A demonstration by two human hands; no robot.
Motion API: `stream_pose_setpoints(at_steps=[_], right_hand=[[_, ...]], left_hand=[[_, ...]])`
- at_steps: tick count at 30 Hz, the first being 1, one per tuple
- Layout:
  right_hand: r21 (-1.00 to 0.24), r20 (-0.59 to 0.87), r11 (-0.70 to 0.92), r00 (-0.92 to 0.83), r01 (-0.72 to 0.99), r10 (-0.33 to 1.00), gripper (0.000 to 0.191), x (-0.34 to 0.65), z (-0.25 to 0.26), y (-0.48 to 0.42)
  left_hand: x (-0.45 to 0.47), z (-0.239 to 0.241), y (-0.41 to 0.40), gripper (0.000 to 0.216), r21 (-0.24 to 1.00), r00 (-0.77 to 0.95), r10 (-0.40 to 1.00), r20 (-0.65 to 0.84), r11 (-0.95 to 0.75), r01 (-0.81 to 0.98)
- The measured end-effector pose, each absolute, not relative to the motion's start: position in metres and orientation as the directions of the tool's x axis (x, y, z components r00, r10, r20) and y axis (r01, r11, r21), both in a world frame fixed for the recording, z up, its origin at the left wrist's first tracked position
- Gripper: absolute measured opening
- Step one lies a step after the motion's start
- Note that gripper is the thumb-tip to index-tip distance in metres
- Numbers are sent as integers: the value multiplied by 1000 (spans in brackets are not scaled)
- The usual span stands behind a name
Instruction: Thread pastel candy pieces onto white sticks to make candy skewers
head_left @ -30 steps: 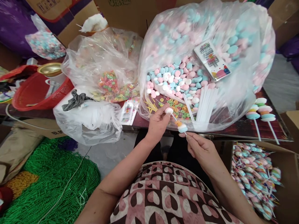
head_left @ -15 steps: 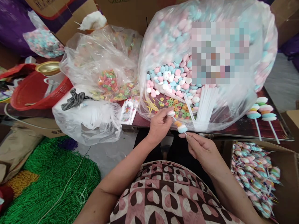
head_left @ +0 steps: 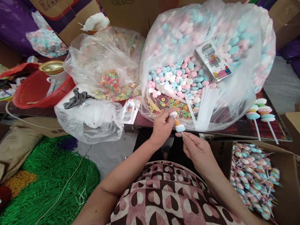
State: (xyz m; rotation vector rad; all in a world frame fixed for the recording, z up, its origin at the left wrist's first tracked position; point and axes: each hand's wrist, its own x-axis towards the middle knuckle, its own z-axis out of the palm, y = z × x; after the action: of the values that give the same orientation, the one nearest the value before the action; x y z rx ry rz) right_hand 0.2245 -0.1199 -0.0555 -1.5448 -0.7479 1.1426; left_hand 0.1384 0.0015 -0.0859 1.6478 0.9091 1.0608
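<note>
My right hand pinches the lower end of a thin white stick that carries a blue and an orange candy piece. My left hand is closed on a pale pink candy at the stick's upper tip, pressing it down the stick. Both hands hover at the table's front edge, just before a huge clear bag full of pink, blue and white candies. Loose white sticks and coloured ring candies lie in the bag's mouth.
A second clear bag of ring candies sits left of the big one, beside a red basket. Two finished candy skewers lie on the table at right. A cardboard box of wrapped skewers stands lower right; green cord lies lower left.
The pale candy in my left hand has slid down the stick toward the orange and blue pieces. My hands have drawn closer together.
</note>
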Motion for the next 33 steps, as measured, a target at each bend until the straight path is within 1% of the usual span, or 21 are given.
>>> stream_pose_setpoints(at_steps=[3, 6, 11, 16, 21, 23, 27, 29, 30, 32, 33], right_hand=[[-959, -283, -260, 365, -112, 887, 39, 222, -58, -120], [-962, -270, -236, 381, -135, 884, 37, 220, -59, -122], [-967, -246, -195, 396, -166, 885, 33, 221, -61, -122], [-963, -248, -169, 436, -212, 865, 27, 225, -67, -121], [-950, -262, -156, 420, -269, 869, 31, 228, -74, -117], [-945, -269, -155, 417, -288, 868, 30, 231, -72, -116], [-935, -281, -129, 469, -330, 837, 28, 241, -63, -115], [-931, -281, -103, 510, -349, 813, 28, 246, -59, -115], [-930, -281, -93, 526, -355, 803, 28, 248, -58, -116], [-927, -286, -88, 538, -364, 793, 27, 249, -56, -116], [-926, -290, -90, 538, -367, 792, 27, 249, -55, -117]], left_hand=[[140, -83, -2, 32, 968, 353, 912, 209, -245, 60], [141, -80, -5, 34, 964, 361, 908, 212, -255, 73], [140, -77, -13, 36, 963, 430, 881, 199, -256, 79], [140, -81, -20, 39, 950, 499, 832, 243, -309, 53], [140, -79, -21, 36, 939, 549, 786, 283, -343, 8], [140, -75, -21, 35, 946, 558, 781, 281, -324, -23], [138, -66, -13, 42, 976, 551, 806, 215, -190, -103], [137, -64, 0, 44, 977, 512, 834, 208, -204, -64], [136, -64, 9, 42, 967, 484, 845, 227, -256, -5], [137, -66, 31, 35, 894, 460, 844, 278, -402, 197], [138, -69, 41, 31, 823, 487, 825, 287, -472, 314]])
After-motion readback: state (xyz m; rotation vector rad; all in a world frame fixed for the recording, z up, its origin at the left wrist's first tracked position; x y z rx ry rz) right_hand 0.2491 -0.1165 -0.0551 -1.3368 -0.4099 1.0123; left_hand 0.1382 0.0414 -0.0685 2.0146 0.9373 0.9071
